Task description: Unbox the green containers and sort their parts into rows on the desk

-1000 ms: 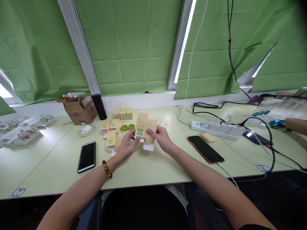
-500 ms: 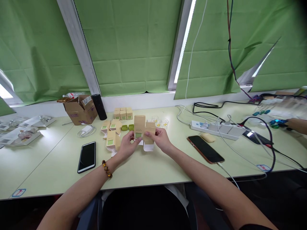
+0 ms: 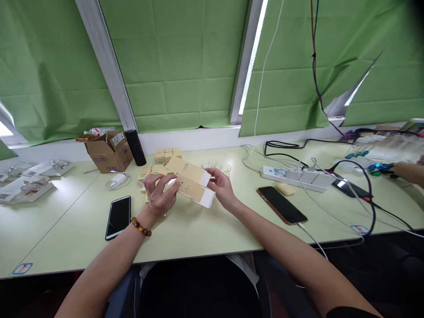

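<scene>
Between my hands is a small unfolded tan cardboard box [image 3: 190, 180], tilted, its white inner flaps pointing right. Curled fingers of my left hand [image 3: 160, 194] grip its left end. At the right end, my right hand [image 3: 221, 187] pinches the box near a white flap. Behind it stand several small closed tan boxes [image 3: 168, 154]. More tan boxes with green labels [image 3: 145, 172] are partly hidden by my left hand. Small clear cups [image 3: 225, 168] with something yellow in them sit just beyond my right hand.
On the left lie a phone [image 3: 118, 217], a white charger cable [image 3: 118, 180], a brown carton [image 3: 108, 152] and a black cylinder [image 3: 135, 147]. To the right are another phone [image 3: 281, 204], a power strip [image 3: 296, 178] and loose cables. Another person's hand [image 3: 402, 171] is at far right.
The box has turned from upright to tilted and opened out, flaps now to the right. My left hand has moved left and rolled over. The small green containers are now hidden.
</scene>
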The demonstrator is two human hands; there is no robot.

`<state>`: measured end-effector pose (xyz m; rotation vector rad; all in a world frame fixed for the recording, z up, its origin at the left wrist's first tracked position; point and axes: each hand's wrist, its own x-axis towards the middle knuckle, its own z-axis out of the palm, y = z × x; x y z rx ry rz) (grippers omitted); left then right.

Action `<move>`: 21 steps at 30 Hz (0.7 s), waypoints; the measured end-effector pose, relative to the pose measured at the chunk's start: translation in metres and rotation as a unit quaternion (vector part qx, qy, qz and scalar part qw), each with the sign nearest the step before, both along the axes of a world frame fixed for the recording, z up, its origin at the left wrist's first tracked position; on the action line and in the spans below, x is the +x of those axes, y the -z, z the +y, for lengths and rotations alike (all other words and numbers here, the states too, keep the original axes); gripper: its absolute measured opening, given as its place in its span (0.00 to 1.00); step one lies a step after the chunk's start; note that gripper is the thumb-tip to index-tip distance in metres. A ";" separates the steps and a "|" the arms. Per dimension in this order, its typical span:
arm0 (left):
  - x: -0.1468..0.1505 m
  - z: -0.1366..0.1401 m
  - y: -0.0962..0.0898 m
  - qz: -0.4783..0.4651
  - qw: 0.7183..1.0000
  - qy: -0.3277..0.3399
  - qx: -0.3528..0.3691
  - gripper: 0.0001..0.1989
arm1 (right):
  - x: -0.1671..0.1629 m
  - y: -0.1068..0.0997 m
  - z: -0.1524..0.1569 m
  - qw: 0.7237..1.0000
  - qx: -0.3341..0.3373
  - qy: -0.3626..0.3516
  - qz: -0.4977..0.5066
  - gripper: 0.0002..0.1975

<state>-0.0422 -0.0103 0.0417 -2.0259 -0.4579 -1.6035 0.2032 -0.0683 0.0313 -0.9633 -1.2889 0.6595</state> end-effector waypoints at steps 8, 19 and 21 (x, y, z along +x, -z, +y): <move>0.000 -0.007 0.001 0.049 0.993 -0.056 0.096 0.10 | -0.003 0.000 0.001 1.000 -0.003 0.023 -0.007 0.17; -0.002 -0.005 0.001 0.040 0.996 -0.014 0.084 0.13 | -0.002 0.002 0.003 0.999 -0.001 0.037 -0.012 0.16; -0.003 -0.004 0.000 0.041 0.995 -0.007 0.090 0.14 | -0.002 0.002 0.004 0.999 -0.006 0.035 -0.010 0.15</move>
